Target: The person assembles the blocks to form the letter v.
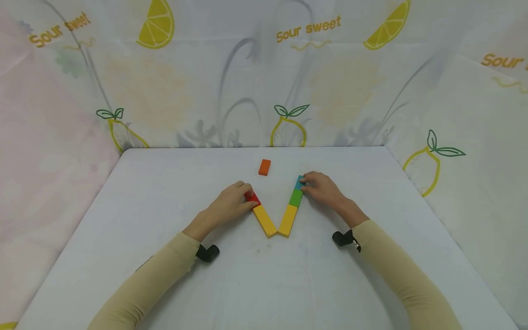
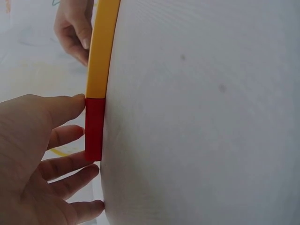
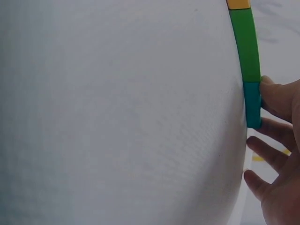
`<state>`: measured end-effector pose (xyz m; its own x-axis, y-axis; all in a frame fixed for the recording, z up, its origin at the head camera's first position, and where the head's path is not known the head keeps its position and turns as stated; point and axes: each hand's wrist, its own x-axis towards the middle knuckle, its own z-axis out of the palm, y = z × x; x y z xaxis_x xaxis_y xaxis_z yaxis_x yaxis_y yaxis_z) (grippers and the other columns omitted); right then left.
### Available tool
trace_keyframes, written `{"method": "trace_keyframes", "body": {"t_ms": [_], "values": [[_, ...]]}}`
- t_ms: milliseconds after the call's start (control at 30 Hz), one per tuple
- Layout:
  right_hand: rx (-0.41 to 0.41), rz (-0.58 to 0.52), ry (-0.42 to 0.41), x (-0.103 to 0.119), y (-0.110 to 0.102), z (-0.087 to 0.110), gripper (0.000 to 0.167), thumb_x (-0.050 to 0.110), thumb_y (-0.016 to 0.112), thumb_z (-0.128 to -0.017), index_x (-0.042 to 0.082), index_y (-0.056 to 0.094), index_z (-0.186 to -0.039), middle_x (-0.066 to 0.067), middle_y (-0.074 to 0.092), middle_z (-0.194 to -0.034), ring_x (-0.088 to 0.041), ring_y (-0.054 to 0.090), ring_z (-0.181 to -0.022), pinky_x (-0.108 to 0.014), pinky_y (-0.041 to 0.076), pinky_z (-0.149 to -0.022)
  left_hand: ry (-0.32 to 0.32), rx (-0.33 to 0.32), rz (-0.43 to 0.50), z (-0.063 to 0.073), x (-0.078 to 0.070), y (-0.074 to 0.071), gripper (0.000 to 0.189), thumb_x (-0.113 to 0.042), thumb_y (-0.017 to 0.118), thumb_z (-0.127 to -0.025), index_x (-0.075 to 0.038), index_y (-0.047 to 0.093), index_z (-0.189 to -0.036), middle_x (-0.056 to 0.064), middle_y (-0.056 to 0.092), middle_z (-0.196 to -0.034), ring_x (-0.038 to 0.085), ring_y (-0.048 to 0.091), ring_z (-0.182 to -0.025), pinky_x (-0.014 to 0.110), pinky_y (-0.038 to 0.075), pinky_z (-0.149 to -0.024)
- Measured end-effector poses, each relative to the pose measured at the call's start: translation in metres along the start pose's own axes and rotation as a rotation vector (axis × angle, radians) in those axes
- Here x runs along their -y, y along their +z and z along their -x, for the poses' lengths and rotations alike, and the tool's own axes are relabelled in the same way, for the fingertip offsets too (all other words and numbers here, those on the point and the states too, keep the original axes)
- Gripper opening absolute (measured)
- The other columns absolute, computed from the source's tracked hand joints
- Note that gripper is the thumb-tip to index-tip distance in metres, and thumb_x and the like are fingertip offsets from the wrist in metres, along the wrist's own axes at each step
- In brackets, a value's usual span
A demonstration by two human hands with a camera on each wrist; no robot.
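Several coloured blocks lie end to end in a V on the table. The left arm of the V is a long yellow block (image 1: 265,221) with a red block (image 2: 94,129) at its far end. My left hand (image 1: 231,201) pinches the red block, thumb near the seam with the yellow one and fingers at its far end. Another yellow block (image 1: 288,221), a green block (image 3: 245,44) and a blue block (image 3: 252,105) form the right arm. My right hand (image 1: 325,189) holds the blue block between thumb and index finger; its other fingers are spread beyond it.
An orange block (image 1: 265,167) lies by itself farther back, between the two arms of the V. The white table (image 1: 165,169) ends at the back against a lemon-printed cloth (image 1: 198,91). A small dark device sits at each wrist.
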<state>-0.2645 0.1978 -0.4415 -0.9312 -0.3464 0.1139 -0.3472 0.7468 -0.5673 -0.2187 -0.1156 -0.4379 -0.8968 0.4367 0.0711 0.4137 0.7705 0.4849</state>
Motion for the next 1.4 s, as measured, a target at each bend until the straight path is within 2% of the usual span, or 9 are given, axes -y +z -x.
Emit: {"method": "trace_keyframes", "body": {"t_ms": [133,667,900,1400], "values": [[0.008,-0.007,0.021,0.0003,-0.0002,-0.0001,0.029,0.014,0.069,-0.092,0.002,0.069,-0.119,-0.017,0.064,-0.131,-0.034,0.057,-0.126,-0.048,0.043,-0.110,0.006,-0.005,0.000,-0.0004,0.0003,0.0010,0.026,-0.034,0.070,-0.093,-0.013,0.062,-0.107,0.002,0.060,-0.102,0.016,0.054,-0.088,0.029,0.049,-0.079],[0.009,-0.014,0.021,-0.0002,0.0006,-0.0006,0.029,0.014,0.068,-0.093,0.002,0.068,-0.120,-0.017,0.064,-0.131,-0.034,0.057,-0.127,-0.048,0.043,-0.110,-0.002,0.000,0.005,-0.0008,-0.0001,0.0002,0.027,-0.034,0.071,-0.092,-0.013,0.062,-0.107,0.002,0.059,-0.103,0.016,0.054,-0.089,0.029,0.048,-0.079],[0.000,-0.018,-0.005,0.0008,0.0003,0.0005,0.029,0.013,0.069,-0.092,0.000,0.069,-0.119,-0.018,0.065,-0.129,-0.035,0.058,-0.125,-0.049,0.043,-0.109,-0.019,0.018,0.021,0.0004,-0.0007,-0.0013,0.027,-0.035,0.070,-0.093,-0.014,0.061,-0.108,0.003,0.059,-0.107,0.017,0.054,-0.092,0.030,0.049,-0.081],[0.006,-0.005,0.004,-0.0022,0.0004,-0.0006,0.029,0.013,0.068,-0.093,0.001,0.068,-0.119,-0.017,0.064,-0.131,-0.034,0.057,-0.127,-0.049,0.042,-0.111,-0.061,0.043,0.050,0.0003,-0.0012,-0.0033,0.029,-0.034,0.069,-0.094,-0.013,0.058,-0.109,0.003,0.059,-0.110,0.017,0.054,-0.094,0.029,0.050,-0.082]]}}
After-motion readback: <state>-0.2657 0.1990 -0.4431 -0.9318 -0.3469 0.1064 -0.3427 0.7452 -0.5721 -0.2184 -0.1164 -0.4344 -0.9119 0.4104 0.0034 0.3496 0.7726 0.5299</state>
